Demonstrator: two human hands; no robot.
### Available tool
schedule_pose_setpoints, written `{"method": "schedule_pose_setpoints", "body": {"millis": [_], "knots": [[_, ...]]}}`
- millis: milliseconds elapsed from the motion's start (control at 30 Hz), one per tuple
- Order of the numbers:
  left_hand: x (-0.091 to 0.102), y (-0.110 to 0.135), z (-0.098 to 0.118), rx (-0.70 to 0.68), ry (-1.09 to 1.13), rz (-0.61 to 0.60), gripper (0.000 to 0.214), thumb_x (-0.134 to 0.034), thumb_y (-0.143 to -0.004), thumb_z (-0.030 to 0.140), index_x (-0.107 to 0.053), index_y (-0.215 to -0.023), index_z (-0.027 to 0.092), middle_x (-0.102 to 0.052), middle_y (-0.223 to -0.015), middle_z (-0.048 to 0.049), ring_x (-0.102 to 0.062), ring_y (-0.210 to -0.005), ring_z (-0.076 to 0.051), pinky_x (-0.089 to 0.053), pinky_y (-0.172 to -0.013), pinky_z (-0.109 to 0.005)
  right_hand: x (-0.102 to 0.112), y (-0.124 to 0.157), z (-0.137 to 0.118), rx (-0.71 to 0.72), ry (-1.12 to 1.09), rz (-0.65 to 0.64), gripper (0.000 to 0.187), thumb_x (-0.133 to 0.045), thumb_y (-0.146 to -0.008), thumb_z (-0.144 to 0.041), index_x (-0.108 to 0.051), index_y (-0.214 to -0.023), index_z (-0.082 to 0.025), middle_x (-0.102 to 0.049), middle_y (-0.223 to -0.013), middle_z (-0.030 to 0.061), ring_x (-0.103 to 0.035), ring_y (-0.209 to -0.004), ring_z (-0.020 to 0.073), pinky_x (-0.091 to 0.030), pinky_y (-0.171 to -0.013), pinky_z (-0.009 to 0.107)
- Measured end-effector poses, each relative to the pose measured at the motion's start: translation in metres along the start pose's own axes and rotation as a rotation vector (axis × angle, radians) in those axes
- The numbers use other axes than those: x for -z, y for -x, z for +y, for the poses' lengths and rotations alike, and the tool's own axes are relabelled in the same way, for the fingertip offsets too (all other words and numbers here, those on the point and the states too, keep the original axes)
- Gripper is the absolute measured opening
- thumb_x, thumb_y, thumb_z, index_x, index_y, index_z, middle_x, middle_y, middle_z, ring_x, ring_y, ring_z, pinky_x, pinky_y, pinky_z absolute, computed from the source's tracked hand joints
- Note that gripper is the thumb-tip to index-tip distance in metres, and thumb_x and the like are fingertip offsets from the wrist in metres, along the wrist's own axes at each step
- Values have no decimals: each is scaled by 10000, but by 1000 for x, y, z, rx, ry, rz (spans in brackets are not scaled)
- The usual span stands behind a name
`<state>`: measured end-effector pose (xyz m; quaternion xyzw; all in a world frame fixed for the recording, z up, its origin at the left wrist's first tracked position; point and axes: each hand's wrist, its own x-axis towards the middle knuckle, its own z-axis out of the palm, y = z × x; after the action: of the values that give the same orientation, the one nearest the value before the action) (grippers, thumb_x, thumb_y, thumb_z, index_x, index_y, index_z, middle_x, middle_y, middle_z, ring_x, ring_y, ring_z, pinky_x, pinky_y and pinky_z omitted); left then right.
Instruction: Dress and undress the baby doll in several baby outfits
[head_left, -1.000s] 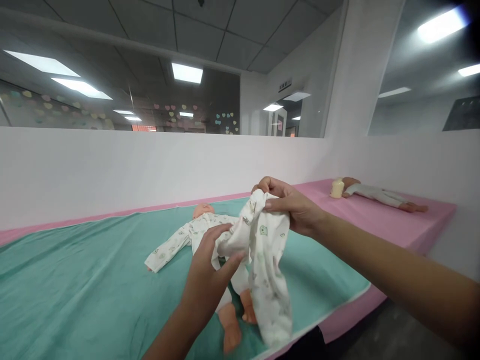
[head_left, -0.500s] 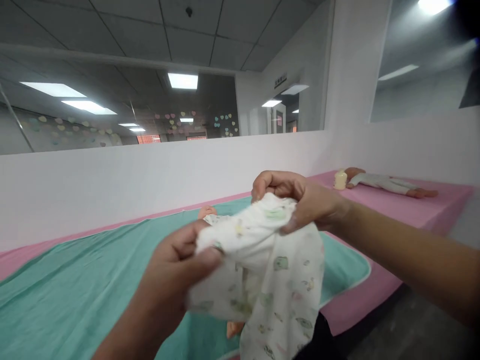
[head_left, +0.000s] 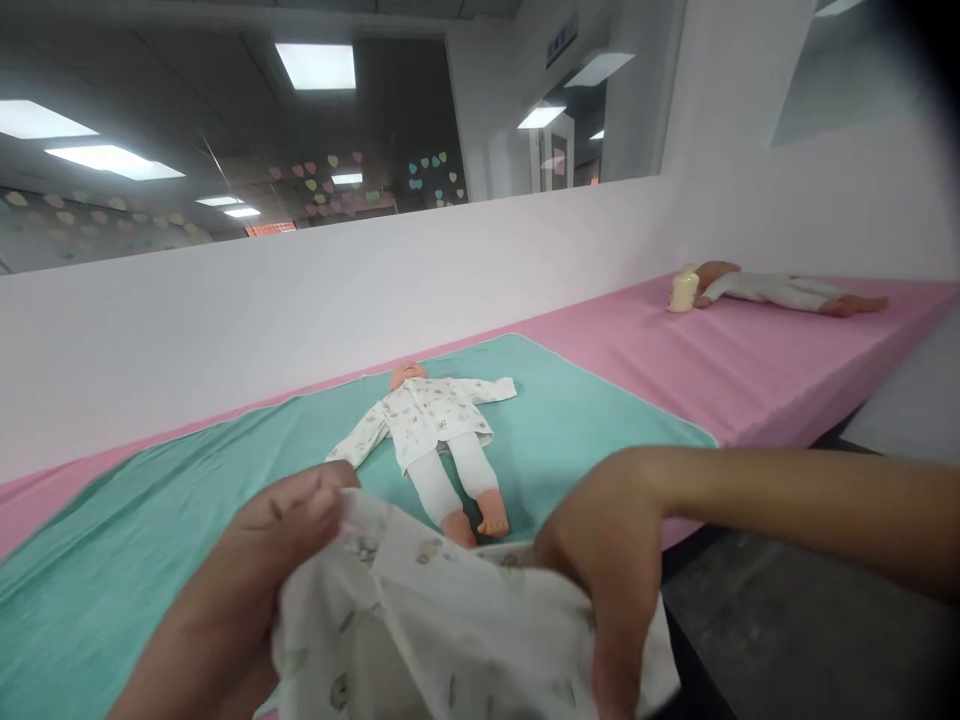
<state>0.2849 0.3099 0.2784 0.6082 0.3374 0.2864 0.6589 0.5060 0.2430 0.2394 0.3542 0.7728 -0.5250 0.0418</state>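
From my end I see a pink-covered surface [head_left: 720, 370] w/ a teal sheet [head_left: 592, 425] spread over its L part, a doll in a printed top [head_left: 431, 415] lying on that, &, far R, a cream bottle [head_left: 683, 291] beside a 2nd doll in white [head_left: 780, 291].

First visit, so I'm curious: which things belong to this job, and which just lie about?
In the job, seemingly:
printed garment, left hand and right hand on it
nearer doll
green sheet beneath

Apparently lying about:
farther doll
bottle beside it

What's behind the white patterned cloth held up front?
A doll lying on a green sheet. The cloth covers whatever is straight behind it, so that part can't be seen.
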Motion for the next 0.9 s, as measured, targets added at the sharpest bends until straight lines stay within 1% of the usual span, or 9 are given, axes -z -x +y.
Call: {"method": "schedule_pose_setpoints", "body": {"millis": [67,133,233,333,400,500,667,800,900], "knots": [[-9,-9,-8,65,6,-89,415,-628,-667,461,-334,-566,185,-317,-475,65,-300,-408,-42,-248,-400,-159,-6,-18,9,3,117,-163,272,-782,-477,-354,-671,-680,-212,-605,-578,-62,-589,-596,133,-450,-572,213],[-18,-17,-21,42,-125,-222,297,-641,-675,401,-453,-639,175,-420,-532,53,-373,-463,-54,-304,-441,-162,-1,-24,12,3,155,-167,263,-787,-467,-356,-665,-643,-203,-608,-581,-63,-593,-622,136,-444,-596,215],[-33,-24,-46,22,-295,-467,270,-682,-637,285,-570,-866,196,-560,-717,25,-498,-630,-106,-390,-550,-186,22,-9,14,34,-9,67,275,-699,-640,-362,-678,-850,-187,-655,-769,-57,-599,-767,121,-436,-667,190],[-45,-25,-71,56,-352,-625,239,-661,-671,323,-619,-862,185,-601,-778,1,-544,-754,-161,-430,-657,-229,40,5,23,147,-224,210,274,-647,-718,-343,-667,-903,-142,-649,-849,-32,-579,-859,113,-429,-737,185],[-49,-26,-85,20,-337,-578,247,-615,-713,395,-642,-785,161,-627,-799,-30,-559,-821,-204,-443,-719,-266,42,5,32,221,-352,219,263,-662,-711,-327,-667,-874,-120,-647,-850,-18,-573,-869,113,-432,-757,192],[-45,-29,-98,-6,-184,-321,325,-600,-715,437,-657,-846,145,-659,-891,-67,-568,-920,-264,-457,-769,-314,37,-3,42,263,-469,287,251,-672,-704,-332,-667,-835,-118,-645,-800,-18,-582,-807,99,-446,-717,185],[-22,-36,-93,96,-72,-14,313,-552,-741,373,-649,-975,188,-682,-840,-61,-619,-833,-265,-500,-643,-319,24,-21,46,63,-377,266,378,-746,-592,-365,-672,-911,-176,-659,-826,-28,-607,-768,117,-478,-645,183],[-8,-37,-93,96,-118,-21,293,-520,-757,411,-679,-897,209,-682,-775,-65,-627,-785,-260,-509,-625,-325,15,-33,47,126,-372,132,498,-787,-506,-375,-660,-952,-195,-667,-855,-34,-613,-838,148,-495,-689,191],[-1,-32,-103,127,-68,-127,395,-577,-694,489,-679,-910,174,-678,-761,-76,-626,-805,-276,-509,-679,-353,14,-33,48,255,-579,265,406,-720,-633,-391,-638,-933,-130,-657,-891,22,-605,-877,159,-486,-775,240]]}}
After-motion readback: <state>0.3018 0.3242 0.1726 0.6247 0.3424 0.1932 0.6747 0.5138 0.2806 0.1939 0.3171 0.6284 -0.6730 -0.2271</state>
